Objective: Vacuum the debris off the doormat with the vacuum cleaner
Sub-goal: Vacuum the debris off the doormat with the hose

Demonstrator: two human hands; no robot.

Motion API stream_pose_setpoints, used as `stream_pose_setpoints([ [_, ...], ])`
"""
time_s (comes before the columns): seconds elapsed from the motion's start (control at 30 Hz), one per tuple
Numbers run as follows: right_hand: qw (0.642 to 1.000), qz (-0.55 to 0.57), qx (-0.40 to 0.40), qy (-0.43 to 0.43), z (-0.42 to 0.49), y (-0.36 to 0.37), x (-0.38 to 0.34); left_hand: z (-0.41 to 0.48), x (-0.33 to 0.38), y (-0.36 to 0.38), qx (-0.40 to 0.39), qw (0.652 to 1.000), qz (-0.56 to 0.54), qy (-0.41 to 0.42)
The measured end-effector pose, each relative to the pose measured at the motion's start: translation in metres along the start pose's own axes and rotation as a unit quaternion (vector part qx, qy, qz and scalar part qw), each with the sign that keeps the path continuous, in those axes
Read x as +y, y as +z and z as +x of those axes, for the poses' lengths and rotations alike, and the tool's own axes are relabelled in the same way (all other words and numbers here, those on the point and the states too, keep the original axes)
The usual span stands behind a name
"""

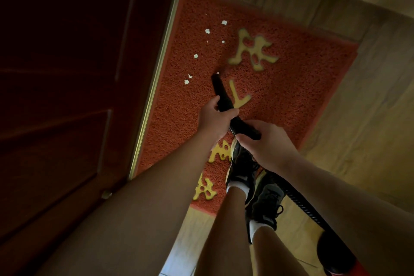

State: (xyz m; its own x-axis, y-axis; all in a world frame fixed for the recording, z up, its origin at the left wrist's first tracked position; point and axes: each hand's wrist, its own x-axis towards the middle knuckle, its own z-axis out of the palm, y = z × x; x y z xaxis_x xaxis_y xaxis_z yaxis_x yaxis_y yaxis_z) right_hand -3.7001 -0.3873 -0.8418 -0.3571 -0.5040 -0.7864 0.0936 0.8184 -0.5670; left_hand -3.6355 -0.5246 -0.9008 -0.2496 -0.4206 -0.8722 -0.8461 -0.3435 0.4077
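One red coiled-fibre doormat, roughly seven small white paper scraps, one black vacuum nozzle, two hands, left hand and right hand, two dark sneakers.

The doormat is orange-red with yellow characters; white scraps dot it toward eleven o'clock. The vacuum nozzle and ribbed hose are black. The door at nine o'clock is dark red-brown, the floor pale wood-grain.
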Motion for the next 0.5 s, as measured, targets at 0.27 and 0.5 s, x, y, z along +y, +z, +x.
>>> stream_pose_setpoints([
  [0.27, 1.000, 0.003, -0.002, -0.006, 0.008, 0.010, 0.001, 0.001, -0.002, -0.011, 0.005, 1.000, 0.003, -0.004],
  [0.5, 1.000, 0.006, 0.000, -0.006, 0.013, 0.015, -0.001, 0.004, -0.002, -0.017, 0.014, 1.000, -0.003, -0.006],
])
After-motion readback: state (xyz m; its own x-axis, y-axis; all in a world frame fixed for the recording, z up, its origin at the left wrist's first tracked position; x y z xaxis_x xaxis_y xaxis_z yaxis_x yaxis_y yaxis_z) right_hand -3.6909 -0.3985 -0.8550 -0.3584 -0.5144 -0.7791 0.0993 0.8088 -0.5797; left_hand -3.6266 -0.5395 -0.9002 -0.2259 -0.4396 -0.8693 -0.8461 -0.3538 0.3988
